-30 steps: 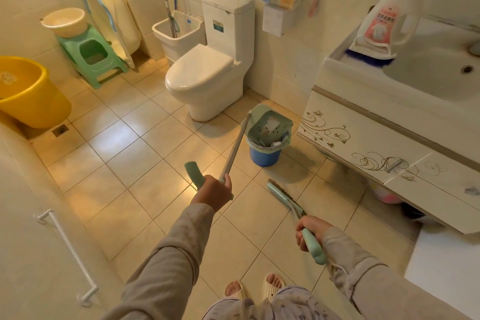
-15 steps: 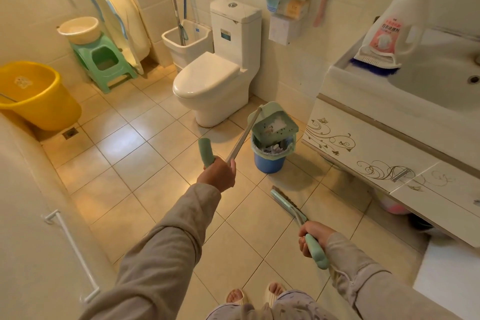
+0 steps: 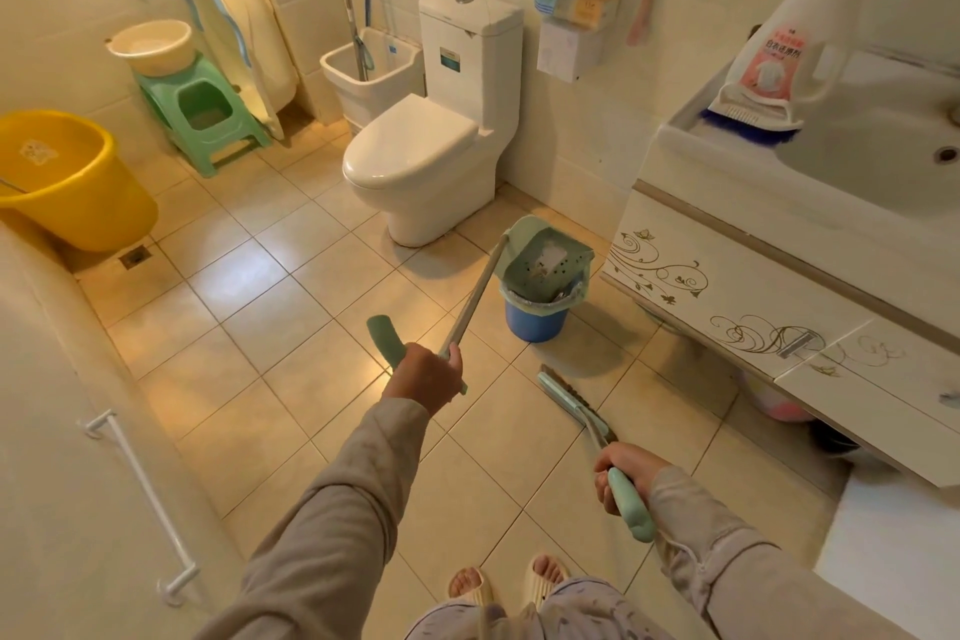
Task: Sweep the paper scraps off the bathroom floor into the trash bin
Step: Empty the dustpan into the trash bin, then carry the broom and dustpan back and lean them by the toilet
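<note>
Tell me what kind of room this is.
Most likely a home bathroom: a white ceramic toilet on the beige tiled floor, a white washbasin over a flower-patterned cabinet, and a yellow plastic bucket.

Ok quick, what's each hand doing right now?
Left hand: grips the dustpan handle.
Right hand: grips the broom handle.

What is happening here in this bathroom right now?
A person is emptying a dustpan into the blue trash bin beside the toilet. The left hand grips the dustpan's long handle and holds the pan tipped over the bin's opening; a pale paper scrap shows inside the pan. The right hand grips the broom, whose head rests on the tiled floor near the bin.
</note>
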### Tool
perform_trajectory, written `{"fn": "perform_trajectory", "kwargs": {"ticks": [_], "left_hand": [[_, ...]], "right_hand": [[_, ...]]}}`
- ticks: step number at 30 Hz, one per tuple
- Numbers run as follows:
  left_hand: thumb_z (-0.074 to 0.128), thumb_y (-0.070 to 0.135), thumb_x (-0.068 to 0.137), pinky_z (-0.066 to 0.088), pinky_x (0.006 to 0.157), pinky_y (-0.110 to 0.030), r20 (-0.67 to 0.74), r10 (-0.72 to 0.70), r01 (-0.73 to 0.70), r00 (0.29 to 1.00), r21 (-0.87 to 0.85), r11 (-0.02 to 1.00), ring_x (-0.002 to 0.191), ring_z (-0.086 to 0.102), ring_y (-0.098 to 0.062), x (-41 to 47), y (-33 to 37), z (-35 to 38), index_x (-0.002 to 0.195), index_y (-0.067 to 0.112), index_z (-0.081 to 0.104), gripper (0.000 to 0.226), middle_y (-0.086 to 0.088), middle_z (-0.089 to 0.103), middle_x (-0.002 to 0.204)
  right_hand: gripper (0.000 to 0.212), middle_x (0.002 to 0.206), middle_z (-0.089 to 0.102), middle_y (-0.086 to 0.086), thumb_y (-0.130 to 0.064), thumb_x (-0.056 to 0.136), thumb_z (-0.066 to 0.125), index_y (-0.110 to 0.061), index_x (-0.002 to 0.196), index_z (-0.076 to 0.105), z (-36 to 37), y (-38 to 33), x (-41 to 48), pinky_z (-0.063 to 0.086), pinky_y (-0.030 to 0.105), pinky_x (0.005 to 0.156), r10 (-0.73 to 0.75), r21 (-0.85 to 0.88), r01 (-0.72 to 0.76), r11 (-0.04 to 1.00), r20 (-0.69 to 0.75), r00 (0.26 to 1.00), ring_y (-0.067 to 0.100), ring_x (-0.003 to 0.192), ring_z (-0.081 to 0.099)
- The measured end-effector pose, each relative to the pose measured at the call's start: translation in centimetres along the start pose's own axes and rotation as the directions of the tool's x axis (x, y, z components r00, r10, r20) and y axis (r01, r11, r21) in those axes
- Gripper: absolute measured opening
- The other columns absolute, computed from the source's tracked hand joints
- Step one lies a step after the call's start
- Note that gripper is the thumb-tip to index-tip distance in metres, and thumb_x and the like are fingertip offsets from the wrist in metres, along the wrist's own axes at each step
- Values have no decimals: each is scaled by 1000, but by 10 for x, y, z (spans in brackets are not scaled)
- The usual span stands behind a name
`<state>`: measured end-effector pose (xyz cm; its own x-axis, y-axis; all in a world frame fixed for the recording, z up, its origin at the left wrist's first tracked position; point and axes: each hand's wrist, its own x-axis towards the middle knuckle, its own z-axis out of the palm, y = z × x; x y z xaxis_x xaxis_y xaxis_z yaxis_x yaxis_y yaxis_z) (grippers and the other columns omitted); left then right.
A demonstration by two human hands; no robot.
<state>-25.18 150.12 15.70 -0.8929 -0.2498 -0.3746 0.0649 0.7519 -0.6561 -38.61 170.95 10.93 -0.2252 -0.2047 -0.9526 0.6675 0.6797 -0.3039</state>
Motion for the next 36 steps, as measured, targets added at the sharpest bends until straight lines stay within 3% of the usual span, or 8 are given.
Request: {"fn": "perform_trajectory", "kwargs": {"ticks": [4,10,13,16,19,25,30,36], "left_hand": [[46,5,96,41,57,-27,69,-218,228,974,-235,945,81,71,-20,-3,3,10,143,0,20,53,-5,72,92],[46,12,96,52,72,-29,149,-328,353,933,-552,756,82,70,-19,-15,15,11,144,10,23,53,-5,71,96],[42,23,97,44,63,-27,216,-456,457,864,-718,525,66,58,-15,-30,14,16,135,21,39,38,0,70,89],[47,35,94,51,67,-28,305,-566,504,766,-831,234,72,61,-18,-46,9,20,120,25,56,29,-1,70,89],[54,33,91,53,72,-30,379,-585,510,717,-857,69,82,65,-24,-51,7,16,118,22,61,30,-4,71,94],[60,36,86,45,65,-27,503,-640,516,581,-836,-188,78,60,-25,-55,-10,11,111,18,65,31,-6,70,90],[64,31,85,42,65,-29,659,-556,450,507,-752,-481,73,56,-25,-71,-11,28,108,10,66,31,-6,61,79],[62,26,89,42,68,-29,728,-507,430,461,-684,-590,79,56,-25,-87,4,45,115,4,62,35,-9,62,87]], "right_hand": [[37,25,34,4,-1,93,32,-12,57,33,2,4,1,30,7,27,-1,9,1,1000,-5,1000,11,14,30],[36,25,34,4,0,93,33,-11,58,33,1,3,1,30,6,27,-14,17,14,1000,-12,1000,11,14,31],[37,24,34,4,0,93,32,-11,57,33,-1,2,3,30,6,27,-12,25,12,1000,-11,1000,11,14,30],[36,24,34,4,0,93,32,-10,58,33,1,3,7,30,7,26,-20,5,20,1000,-18,1000,11,14,30],[33,23,36,5,1,93,33,-8,61,35,9,5,10,33,8,26,-25,-19,25,1000,-28,999,12,13,32],[35,22,36,6,-1,92,35,-8,57,35,20,10,17,35,10,27,-5,-51,3,999,-22,1000,14,13,34],[34,23,39,6,-2,91,37,-7,58,37,24,11,21,37,10,27,1,-72,-4,997,-34,999,14,13,37],[34,22,39,5,-1,92,37,-7,59,37,40,5,24,37,9,28,-18,-48,16,999,-41,999,13,13,37]]}}
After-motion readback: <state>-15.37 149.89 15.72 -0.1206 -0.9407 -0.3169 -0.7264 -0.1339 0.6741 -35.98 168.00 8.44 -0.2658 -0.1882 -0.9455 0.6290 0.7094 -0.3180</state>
